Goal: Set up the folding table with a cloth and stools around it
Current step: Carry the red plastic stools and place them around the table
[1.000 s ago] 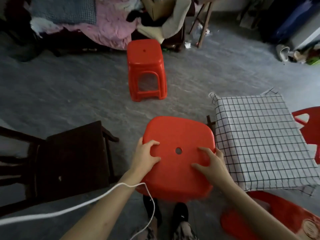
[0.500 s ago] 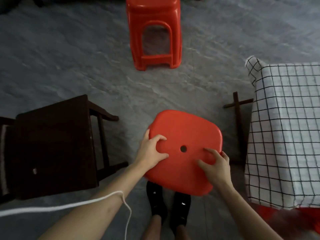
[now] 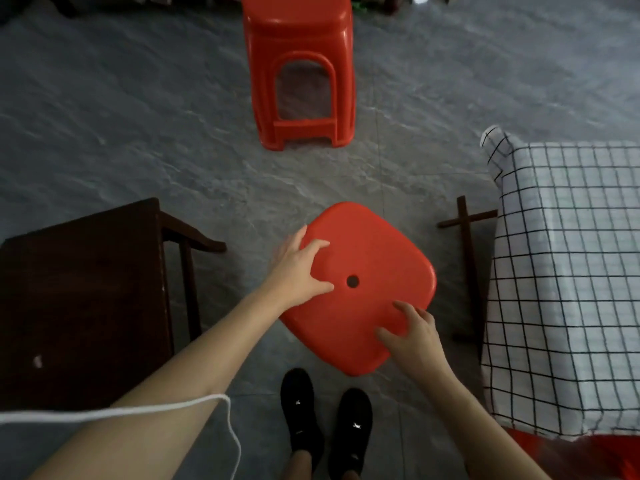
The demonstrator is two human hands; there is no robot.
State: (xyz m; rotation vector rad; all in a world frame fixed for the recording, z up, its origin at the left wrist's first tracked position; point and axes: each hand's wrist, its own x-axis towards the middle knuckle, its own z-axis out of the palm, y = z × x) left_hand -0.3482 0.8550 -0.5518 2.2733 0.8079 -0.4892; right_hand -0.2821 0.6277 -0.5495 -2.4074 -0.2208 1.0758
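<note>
While our left hand (image 3: 300,268) and right hand (image 3: 414,336) clasp the square red plastic stool (image 3: 374,258) with curled fingers (image 3: 320,244), we risk knocking the checked-cloth surface (image 3: 568,271).

Held stool (image 3: 367,271): bright red-orange seat, one dark round hole at centre. Second stool (image 3: 299,74), beyond the grip: same red-orange all over. Cloth (image 3: 568,271), right of the grip: white with a thin black grid check. Chair (image 3: 79,292), left of the grip: dark brown wood. Floor (image 3: 138,133): mottled grey. Shoes (image 3: 325,424), below the grip: black, small white marks. Cord (image 3: 145,410): white.
</note>
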